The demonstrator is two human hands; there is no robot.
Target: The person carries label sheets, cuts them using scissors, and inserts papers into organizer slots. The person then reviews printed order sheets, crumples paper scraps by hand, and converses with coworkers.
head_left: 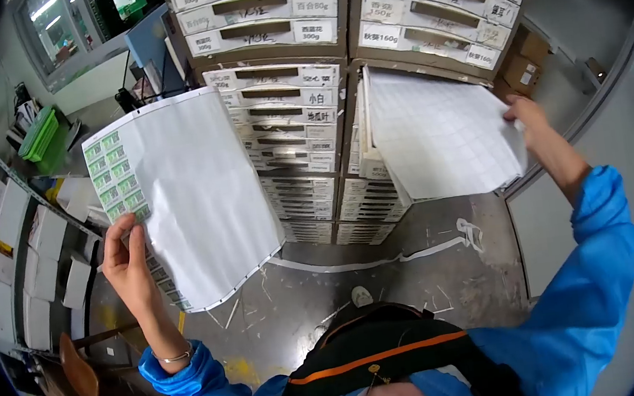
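My left hand [126,263] holds up a large label sheet [192,196] by its lower left edge. Most of the sheet is bare white backing; a strip of green labels [115,178] remains along its left side. My right hand [529,121] grips the right edge of a second white sheet [439,137], marked in a faint grid, which sticks out from the drawer cabinet. Both sleeves are blue.
A tall cabinet of labelled drawers [281,92] stands straight ahead. Shelves with white boxes [35,261] run down the left. A green tray [40,136] sits on a counter at the upper left. The concrete floor [357,272] below is scuffed.
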